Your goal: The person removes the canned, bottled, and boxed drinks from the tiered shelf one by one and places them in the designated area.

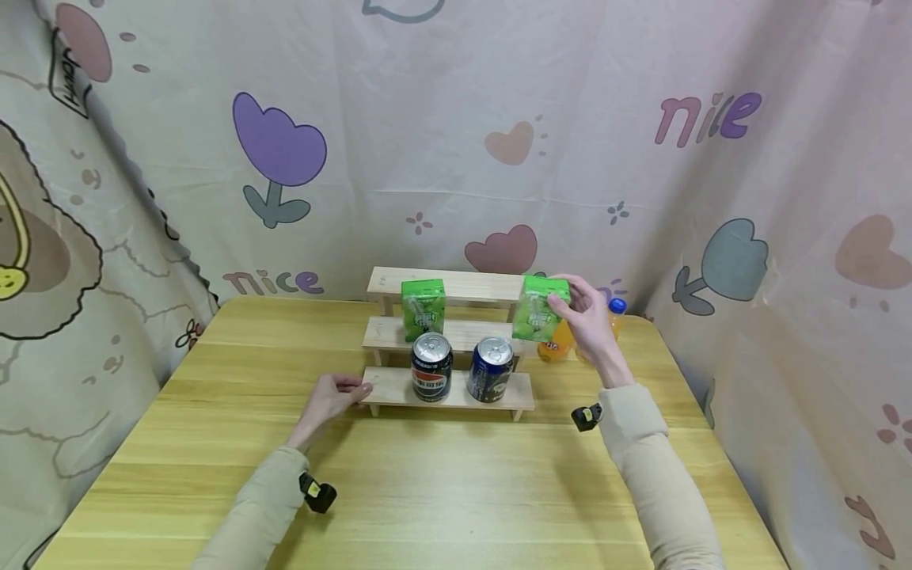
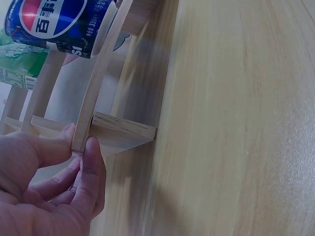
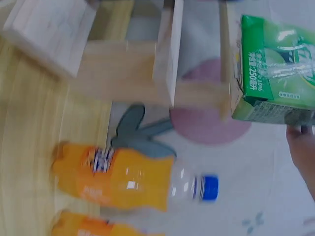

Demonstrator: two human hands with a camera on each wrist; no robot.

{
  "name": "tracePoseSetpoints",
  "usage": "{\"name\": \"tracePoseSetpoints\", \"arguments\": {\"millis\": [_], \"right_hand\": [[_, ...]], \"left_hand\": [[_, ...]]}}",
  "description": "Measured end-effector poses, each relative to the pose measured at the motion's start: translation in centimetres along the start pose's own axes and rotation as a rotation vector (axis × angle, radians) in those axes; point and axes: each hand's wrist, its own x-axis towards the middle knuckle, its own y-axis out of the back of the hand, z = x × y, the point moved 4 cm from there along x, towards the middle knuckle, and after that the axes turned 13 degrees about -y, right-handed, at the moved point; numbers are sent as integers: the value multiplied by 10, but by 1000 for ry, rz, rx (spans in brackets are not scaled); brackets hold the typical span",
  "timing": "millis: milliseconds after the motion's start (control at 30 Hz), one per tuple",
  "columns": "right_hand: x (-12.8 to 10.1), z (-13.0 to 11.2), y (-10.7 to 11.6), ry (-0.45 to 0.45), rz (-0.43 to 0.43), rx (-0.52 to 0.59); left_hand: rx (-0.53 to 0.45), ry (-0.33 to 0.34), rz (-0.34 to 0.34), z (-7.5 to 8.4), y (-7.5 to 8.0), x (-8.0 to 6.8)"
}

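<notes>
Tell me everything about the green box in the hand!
The green box is a small drink carton, bright green with white print and a picture on its front; the right wrist view shows "250" on its side. It looks like coated card. The right hand holds it upright by its right side, in the air by the right end of the wooden rack, near the top step. Whether it touches the rack is unclear. A like carton stands on the middle step.
</notes>
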Motion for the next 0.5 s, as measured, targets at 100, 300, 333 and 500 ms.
{"name": "tracePoseSetpoints", "arguments": {"millis": [100, 300, 333, 500], "right_hand": [[-8, 1, 13, 23, -27, 16], [-23, 4, 38, 43, -91, 71], [-26, 5, 43, 43, -98, 83], [-38, 12, 68, 63, -90, 106]], "left_hand": [[-3, 2, 1, 0, 0, 0], [31, -9, 1, 1, 0, 0], [38, -12, -2, 1, -1, 0], [44, 0, -8, 0, -1, 0]]}}
